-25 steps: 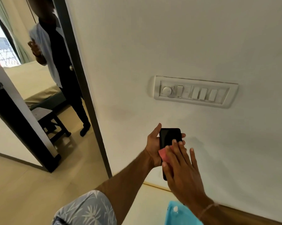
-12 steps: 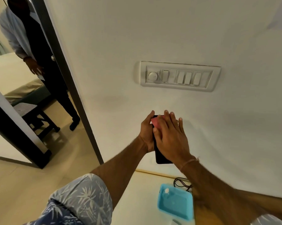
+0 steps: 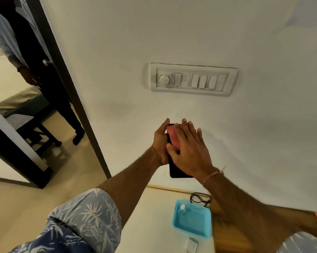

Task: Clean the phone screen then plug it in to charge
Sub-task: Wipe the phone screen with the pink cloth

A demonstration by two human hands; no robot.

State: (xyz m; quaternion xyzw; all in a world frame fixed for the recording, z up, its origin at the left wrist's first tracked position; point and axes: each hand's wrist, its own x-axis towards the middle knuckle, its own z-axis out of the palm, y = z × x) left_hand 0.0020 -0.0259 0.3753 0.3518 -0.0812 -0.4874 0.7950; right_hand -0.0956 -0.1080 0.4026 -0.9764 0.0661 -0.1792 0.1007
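Left hand: the left hand [image 3: 160, 143] is gripping the black phone [image 3: 177, 169] along its left edge, thumb up beside the top corner, fingers hidden behind the body
Right hand: the right hand [image 3: 190, 150] is lying flat over the screen, fingers stretched out and slightly spread, pressing a pink cloth [image 3: 173, 135] against the glass
Phone: it is being held upright in the air in front of the white wall [image 3: 245, 134], lower end showing below the right palm
Cloth: it is covering the upper part of the screen, mostly tucked under the fingers
Switch panel: a white switch panel [image 3: 193, 79] is sitting on the wall above the hands, well apart from them
Below: a light blue tray [image 3: 192, 220] is resting on a pale surface, a black cable [image 3: 199, 198] is coiling just behind it, and a small white block [image 3: 190, 244] is lying in front, too blurred to identify
Doorway: a second person [image 3: 35, 57] is standing left of the door frame [image 3: 70, 84]
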